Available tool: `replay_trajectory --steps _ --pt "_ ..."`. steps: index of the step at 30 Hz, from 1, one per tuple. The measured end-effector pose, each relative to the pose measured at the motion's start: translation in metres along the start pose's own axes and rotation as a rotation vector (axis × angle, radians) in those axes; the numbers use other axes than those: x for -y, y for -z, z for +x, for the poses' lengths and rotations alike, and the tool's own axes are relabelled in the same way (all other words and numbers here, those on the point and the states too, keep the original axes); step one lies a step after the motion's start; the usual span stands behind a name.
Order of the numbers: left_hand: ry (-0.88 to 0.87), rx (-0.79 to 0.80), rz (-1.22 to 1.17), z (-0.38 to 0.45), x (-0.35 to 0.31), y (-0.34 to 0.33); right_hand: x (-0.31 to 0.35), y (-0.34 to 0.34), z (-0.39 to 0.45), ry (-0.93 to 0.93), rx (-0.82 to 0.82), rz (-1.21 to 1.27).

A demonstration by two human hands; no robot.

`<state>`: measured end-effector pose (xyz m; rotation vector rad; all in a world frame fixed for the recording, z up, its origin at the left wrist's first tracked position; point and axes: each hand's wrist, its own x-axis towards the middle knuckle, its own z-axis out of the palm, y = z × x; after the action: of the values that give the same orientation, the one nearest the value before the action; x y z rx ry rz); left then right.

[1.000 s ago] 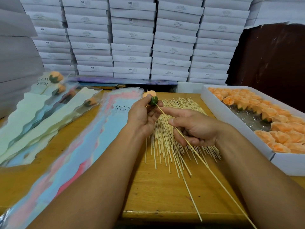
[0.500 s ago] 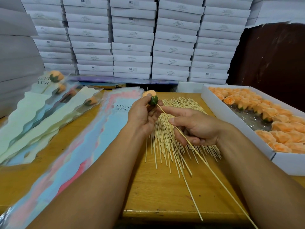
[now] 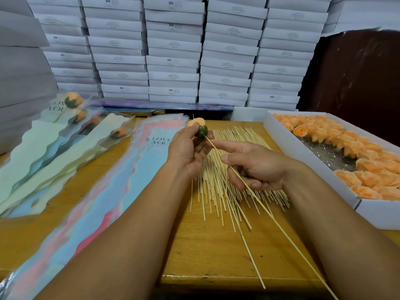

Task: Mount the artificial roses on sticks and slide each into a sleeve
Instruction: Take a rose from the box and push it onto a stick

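My left hand [image 3: 188,151] pinches a peach artificial rose [image 3: 198,126] with a green base, held above the table. My right hand [image 3: 255,167] grips a thin wooden stick [image 3: 272,215], index finger stretched along it; the stick's tip sits in the rose's green base and its far point pokes out past the petals. Under both hands lies a spread of loose sticks [image 3: 218,185]. A stack of pink and blue sleeves [image 3: 104,204] printed "LOVE YOU" runs along the left of my left arm.
A white box [image 3: 307,156] of peach roses stands at the right. Several finished sleeved roses [image 3: 71,128] lie at the far left. White cartons [image 3: 173,53] are stacked behind the wooden table [image 3: 207,252], whose front edge is close to me.
Both hands keep their grip and position; the stick stays in the rose's base. No clear movement.
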<state>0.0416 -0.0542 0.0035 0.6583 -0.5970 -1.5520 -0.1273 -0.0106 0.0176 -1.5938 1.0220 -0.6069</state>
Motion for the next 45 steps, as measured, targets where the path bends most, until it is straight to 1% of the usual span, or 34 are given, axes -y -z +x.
replay_trajectory --steps 18,37,45 --pt "-0.011 -0.007 0.023 -0.0009 0.0000 0.0004 -0.0007 0.0025 -0.0007 -0.013 0.031 0.026" --pt "-0.012 -0.001 0.027 -0.0009 -0.0001 0.0001 -0.0015 0.0017 0.0008 0.002 0.005 -0.002" --pt "0.016 0.002 0.028 -0.0007 -0.0008 -0.0003 -0.0006 0.0019 0.0001 -0.007 0.015 0.019"
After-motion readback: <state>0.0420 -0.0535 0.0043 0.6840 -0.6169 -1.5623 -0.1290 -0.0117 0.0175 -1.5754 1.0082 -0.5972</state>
